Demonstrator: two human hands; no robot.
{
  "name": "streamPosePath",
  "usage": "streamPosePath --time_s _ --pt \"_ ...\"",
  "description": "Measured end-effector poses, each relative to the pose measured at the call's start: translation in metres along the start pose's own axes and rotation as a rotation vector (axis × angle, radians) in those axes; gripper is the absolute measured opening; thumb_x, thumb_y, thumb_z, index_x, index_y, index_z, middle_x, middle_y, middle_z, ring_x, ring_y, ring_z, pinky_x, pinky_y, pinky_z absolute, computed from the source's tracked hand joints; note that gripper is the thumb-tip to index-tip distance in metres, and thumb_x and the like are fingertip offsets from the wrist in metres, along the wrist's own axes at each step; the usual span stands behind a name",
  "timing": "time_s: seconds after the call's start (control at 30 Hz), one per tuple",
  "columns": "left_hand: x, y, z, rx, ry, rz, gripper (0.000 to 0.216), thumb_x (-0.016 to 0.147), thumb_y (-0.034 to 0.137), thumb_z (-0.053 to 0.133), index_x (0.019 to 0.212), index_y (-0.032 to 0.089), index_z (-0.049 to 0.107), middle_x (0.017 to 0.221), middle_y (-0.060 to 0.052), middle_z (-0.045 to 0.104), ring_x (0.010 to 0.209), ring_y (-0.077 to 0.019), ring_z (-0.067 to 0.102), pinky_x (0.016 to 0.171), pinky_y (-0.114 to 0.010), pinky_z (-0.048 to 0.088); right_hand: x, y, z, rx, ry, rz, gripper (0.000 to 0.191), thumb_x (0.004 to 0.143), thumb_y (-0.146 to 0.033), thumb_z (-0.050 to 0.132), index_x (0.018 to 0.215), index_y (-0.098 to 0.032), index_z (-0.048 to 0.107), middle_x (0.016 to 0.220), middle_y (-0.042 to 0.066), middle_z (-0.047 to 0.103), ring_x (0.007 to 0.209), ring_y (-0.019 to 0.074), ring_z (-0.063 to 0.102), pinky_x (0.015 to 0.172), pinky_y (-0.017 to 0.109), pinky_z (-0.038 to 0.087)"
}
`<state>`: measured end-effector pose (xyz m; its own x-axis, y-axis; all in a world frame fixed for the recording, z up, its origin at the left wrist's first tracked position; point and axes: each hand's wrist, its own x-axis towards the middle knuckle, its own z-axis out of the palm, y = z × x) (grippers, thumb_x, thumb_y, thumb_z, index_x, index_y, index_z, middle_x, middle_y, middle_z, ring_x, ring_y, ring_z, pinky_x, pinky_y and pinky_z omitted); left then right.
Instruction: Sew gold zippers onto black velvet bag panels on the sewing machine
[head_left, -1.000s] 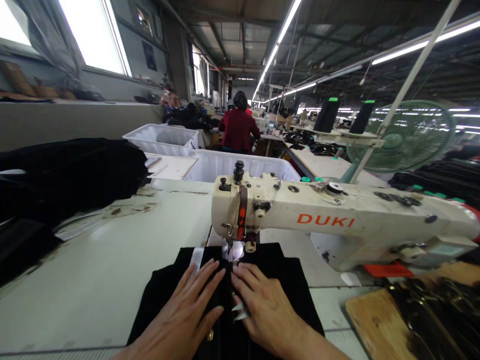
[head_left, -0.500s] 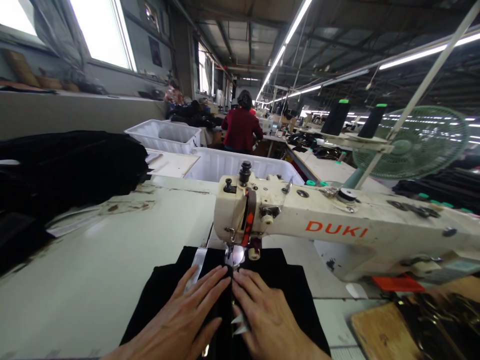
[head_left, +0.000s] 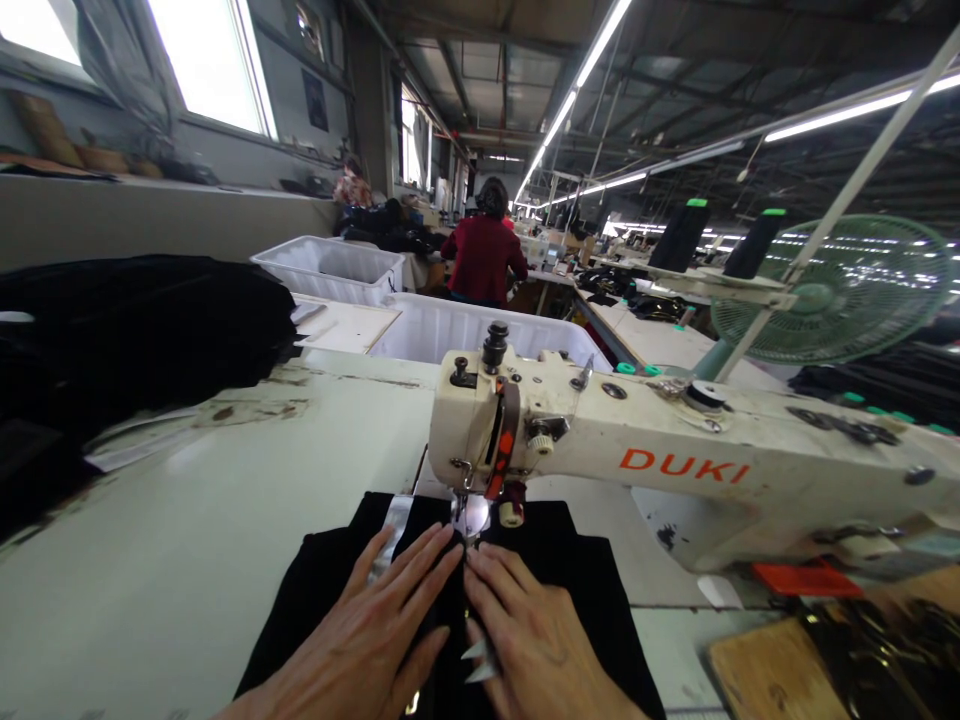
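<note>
A piece of black fabric (head_left: 592,575) lies under the presser foot of the white sewing machine (head_left: 570,420), whose lamp lights the needle area. My left hand (head_left: 386,610) rests flat on the cloth left of the needle, fingers stretched forward and slightly apart. On the other side, my right hand (head_left: 525,620) presses the cloth with its fingertips just before the foot. Two pointed blades of thread snips (head_left: 478,662) stick out from under its palm; their handle is hidden. A pale shiny strip (head_left: 396,520) lies on the fabric beside my left fingers. Small brassy glints show between my hands.
Black cloth is heaped (head_left: 142,330) on the table's left. White plastic bins (head_left: 480,325) stand behind the machine, and a person in dark red (head_left: 486,250) sits beyond them. At right are a green fan (head_left: 825,290), black thread cones (head_left: 681,235) and a wooden board (head_left: 772,670).
The view has shifted slightly, so the machine appears a little farther right. Both hands keep nearly the same place on the fabric by the needle.
</note>
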<state>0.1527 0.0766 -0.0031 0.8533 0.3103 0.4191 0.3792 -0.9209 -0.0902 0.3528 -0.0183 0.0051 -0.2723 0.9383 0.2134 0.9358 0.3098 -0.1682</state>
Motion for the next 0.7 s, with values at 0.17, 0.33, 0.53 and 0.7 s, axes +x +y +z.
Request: streamPosePath --time_s 0.17,0.33,0.53,0.7 --pt "0.003 0.001 -0.005 -0.033 0.01 0.017 0.055 0.092 0.031 0.057 0.144 0.017 0.044 0.148 -0.009 0.047 0.135 -0.0236 0.045 0.118 -0.047 0.021 -0.001 0.002 0.006 -0.031 0.022 -0.03 0.047 0.093 -0.024 0.045 0.139 -0.014 0.048 0.142 0.007 0.052 0.134 0.0221 0.043 0.095 0.031 0.053" --pt "0.004 -0.002 -0.01 -0.099 -0.012 0.034 0.055 0.091 0.027 0.057 0.144 0.02 0.044 0.145 -0.009 0.051 0.133 -0.0251 0.048 0.117 -0.049 0.024 -0.001 0.009 0.004 -0.062 0.004 -0.117 0.042 0.093 -0.022 0.047 0.134 -0.013 0.05 0.14 0.012 0.052 0.131 0.0248 0.047 0.087 0.03 0.057" --pt "0.006 -0.007 -0.017 -0.12 -0.06 0.049 0.06 0.088 0.022 0.057 0.146 0.02 0.041 0.146 -0.007 0.049 0.133 -0.0251 0.047 0.116 -0.051 0.025 -0.001 0.019 -0.005 -0.006 0.001 -0.159 0.039 0.093 -0.016 0.045 0.131 -0.014 0.052 0.137 0.01 0.056 0.129 0.0195 0.05 0.095 0.03 0.053" --pt "0.006 -0.006 -0.019 -0.063 -0.041 -0.002 0.056 0.085 0.024 0.058 0.14 0.019 0.049 0.142 -0.007 0.054 0.13 -0.0274 0.05 0.115 -0.051 0.028 -0.001 0.024 0.002 -0.096 0.139 -0.181 0.04 0.093 -0.02 0.047 0.131 -0.011 0.054 0.134 0.012 0.058 0.125 0.0256 0.054 0.085 0.032 0.059"
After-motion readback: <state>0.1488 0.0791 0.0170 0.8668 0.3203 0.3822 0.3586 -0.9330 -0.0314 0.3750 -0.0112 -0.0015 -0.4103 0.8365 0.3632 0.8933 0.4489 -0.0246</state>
